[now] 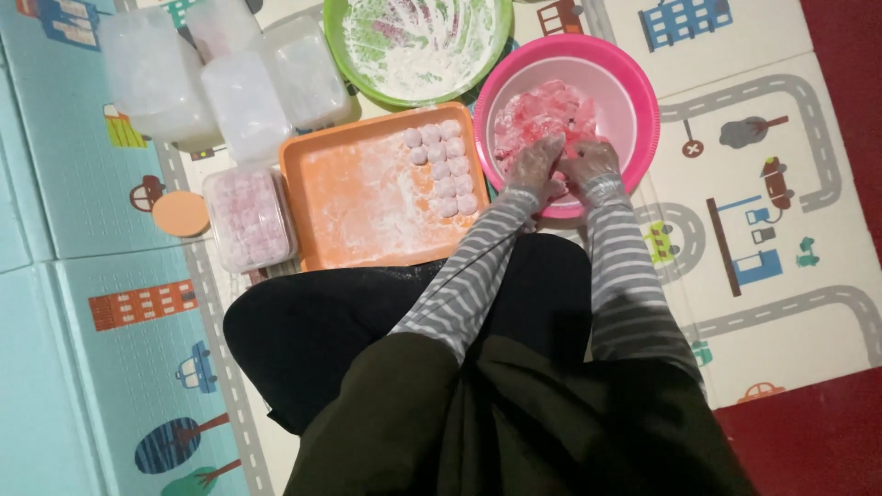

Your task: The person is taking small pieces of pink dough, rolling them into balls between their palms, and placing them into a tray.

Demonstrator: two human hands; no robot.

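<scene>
A pink bowl holds floury pink dough pieces. Both hands wear thin clear gloves and reach into it side by side. My left hand and my right hand are closed together on a piece of pink dough at the bowl's near side; the piece itself is mostly hidden by the fingers. Left of the bowl lies an orange tray dusted with flour, with several pale pink dough balls in two rows along its right side.
A green bowl coated with flour sits behind the tray. Clear plastic containers are stacked at the upper left; one lidded box holds pink balls. An orange round lid lies on the patterned play mat.
</scene>
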